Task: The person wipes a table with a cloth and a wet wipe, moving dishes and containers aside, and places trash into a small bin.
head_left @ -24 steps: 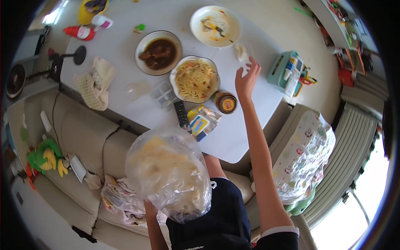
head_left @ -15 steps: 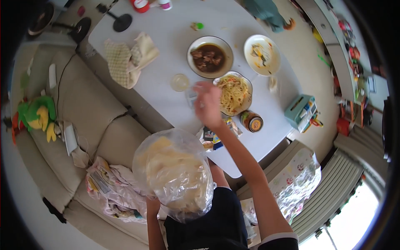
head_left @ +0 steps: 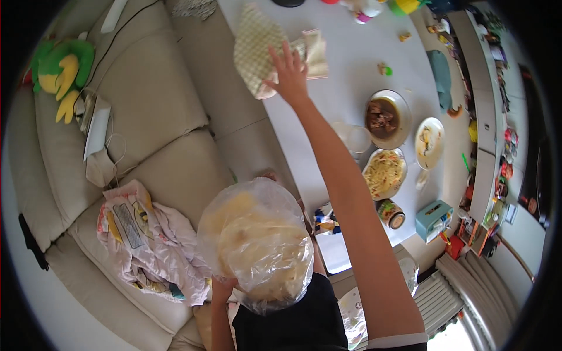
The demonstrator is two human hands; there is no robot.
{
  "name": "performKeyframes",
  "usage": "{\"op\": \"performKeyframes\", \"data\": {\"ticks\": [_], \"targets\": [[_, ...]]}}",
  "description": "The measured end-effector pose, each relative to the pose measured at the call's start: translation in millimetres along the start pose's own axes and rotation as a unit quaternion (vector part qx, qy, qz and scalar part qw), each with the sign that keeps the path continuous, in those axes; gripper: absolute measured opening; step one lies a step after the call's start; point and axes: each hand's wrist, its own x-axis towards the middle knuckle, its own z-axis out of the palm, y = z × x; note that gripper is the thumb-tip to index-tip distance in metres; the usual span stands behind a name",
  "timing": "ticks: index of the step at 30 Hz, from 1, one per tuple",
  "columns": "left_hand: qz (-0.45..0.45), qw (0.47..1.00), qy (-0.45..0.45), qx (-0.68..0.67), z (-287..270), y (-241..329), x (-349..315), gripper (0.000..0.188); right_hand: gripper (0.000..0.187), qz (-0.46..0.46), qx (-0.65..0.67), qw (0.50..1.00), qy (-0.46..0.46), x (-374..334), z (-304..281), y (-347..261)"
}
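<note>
We faced the table (head_left: 345, 88), the filled clear bag (head_left: 257, 245) left of its near end, the checked cloth (head_left: 254, 50) along its left edge; our right hand (head_left: 289, 75) spread open over the cloth, contact unclear; our left hand (head_left: 223, 289) gripped the bag; reaching seemed the step, and grasping called for curled fingers

- Jar (head_left: 386, 209) on the tabletop (head_left: 345, 70): round orange-and-dark label (head_left: 397, 220) at one end, lettering too small to read from where I stand.
- Packet (head_left: 326, 220) near the jar: blue, white and yellow print, wording illegible.
- White bottle (head_left: 369, 10): magenta band (head_left: 363, 19), no words I can make out.
</note>
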Motion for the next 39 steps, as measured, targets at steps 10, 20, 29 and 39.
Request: {"op": "performKeyframes", "data": {"ticks": [10, 20, 29, 39], "targets": [[-0.021, 0.989, -0.005, 0.144, -57.3, -40.1, 13.7, 0.045, 0.040, 0.135, 0.198, 0.970, 0.041, -27.6, -23.5, -30.8], [0.161, 0.935, -0.105, 0.299, -145.3, -39.3, 71.3, 0.037, 0.079, 0.288, 0.325, 0.889, 0.145, -284.2, -251.5, -78.7], [0.209, 0.831, -0.283, 0.432, -89.0, 54.9, 117.3, 0.038, 0.052, 0.540, 0.023, 0.841, 0.013, -526.2, -233.5, -92.5], [0.211, 0.700, -0.385, 0.563, -20.9, 83.7, 66.3, 0.039, 0.065, 0.752, -0.053, 0.654, 0.063, -543.9, -107.5, -67.4]]}}
